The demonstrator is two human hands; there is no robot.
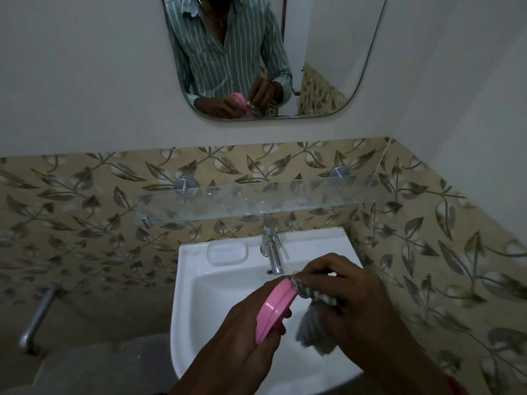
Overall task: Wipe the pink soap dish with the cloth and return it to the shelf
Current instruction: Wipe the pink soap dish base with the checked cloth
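Both hands' grip: left hand (pixel 245 334) holds soap dish (pixel 273 309), right hand (pixel 350 303) cloth (pixel 313 323).

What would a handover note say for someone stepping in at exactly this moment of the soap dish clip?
Left hand: grips the pink soap dish, held on edge over the white sink.
Right hand: fingers curled round the grey striped cloth, pressing it against the dish's upper end.
Glass shelf: mounted on the tiled wall above the tap; nothing visible on it.
Done: dish is off the shelf and wiping is under way; how clean it is cannot be judged.
Left: finish wiping, then set the dish on the shelf.
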